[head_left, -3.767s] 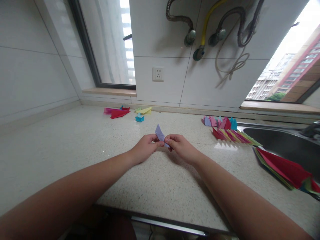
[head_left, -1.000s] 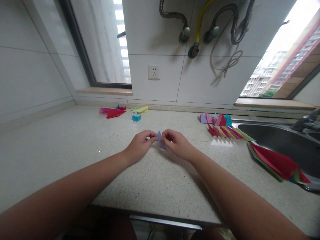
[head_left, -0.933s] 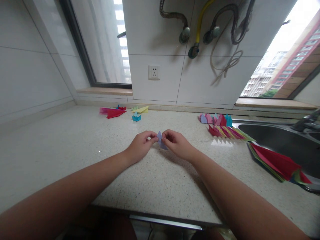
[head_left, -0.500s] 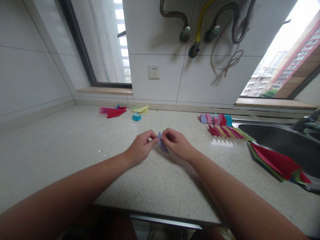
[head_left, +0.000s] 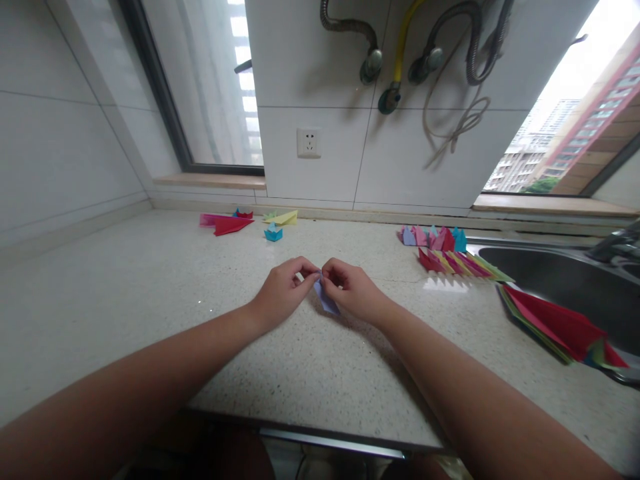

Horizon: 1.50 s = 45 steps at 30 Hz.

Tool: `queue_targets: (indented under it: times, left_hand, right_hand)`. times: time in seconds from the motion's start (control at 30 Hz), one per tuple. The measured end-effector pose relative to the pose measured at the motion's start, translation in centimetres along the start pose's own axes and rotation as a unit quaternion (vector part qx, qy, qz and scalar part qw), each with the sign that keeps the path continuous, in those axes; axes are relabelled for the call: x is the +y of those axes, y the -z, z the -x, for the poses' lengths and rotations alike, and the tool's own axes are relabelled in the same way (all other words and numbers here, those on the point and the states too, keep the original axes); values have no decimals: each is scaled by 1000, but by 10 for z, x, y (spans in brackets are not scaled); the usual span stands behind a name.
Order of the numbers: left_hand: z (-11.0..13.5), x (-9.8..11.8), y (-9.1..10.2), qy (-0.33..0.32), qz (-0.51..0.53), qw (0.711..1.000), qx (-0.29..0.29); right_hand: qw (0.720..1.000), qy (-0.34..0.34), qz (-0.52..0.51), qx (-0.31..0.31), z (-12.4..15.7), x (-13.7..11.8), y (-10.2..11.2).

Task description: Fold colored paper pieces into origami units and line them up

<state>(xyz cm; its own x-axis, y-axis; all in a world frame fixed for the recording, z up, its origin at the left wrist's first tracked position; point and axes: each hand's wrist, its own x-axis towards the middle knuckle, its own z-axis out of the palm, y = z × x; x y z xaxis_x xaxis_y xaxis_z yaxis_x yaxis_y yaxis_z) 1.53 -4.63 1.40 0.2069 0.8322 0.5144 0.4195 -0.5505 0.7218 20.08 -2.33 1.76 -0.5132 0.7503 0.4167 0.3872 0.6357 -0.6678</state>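
Paper point(head_left: 327, 302) has dropped lower below the grip; left hand point(head_left: 283, 290) and right hand point(head_left: 354, 287) pinch its top, fingertips closed. Keep pressure light to avoid crumpling.

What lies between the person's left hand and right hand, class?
In the head view, lavender paper lies there, its upper end at the fingertips of the left hand and right hand.

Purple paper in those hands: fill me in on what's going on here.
A person's left hand and right hand both pinch the upper end of a small piece of purple paper over the speckled counter. Farther back on the left lie a red folded paper and a blue one, among others. More colorful folded papers lie in rows near the sink.
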Motion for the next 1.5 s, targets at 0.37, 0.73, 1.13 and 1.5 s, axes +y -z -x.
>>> queue_targets:
  times: [0.37, 0.73, 1.13, 1.5]
  left_hand:
    - [-2, -13, -2, 75, 118, 989, 43]
    - [-6, -16, 2, 81, 183, 979, -44]
    - [-3, -10, 5, 84, 184, 979, -13]
    - [-4, 0, 7, 83, 185, 978, -46]
  right_hand:
    - [999, -35, -28, -14, -1, 6, 8]
    - [999, 48, 10, -1, -4, 5, 20]
    - [981, -37, -187, -26, -4, 9, 23]
    - [978, -35, -205, -30, -1, -3, 24]
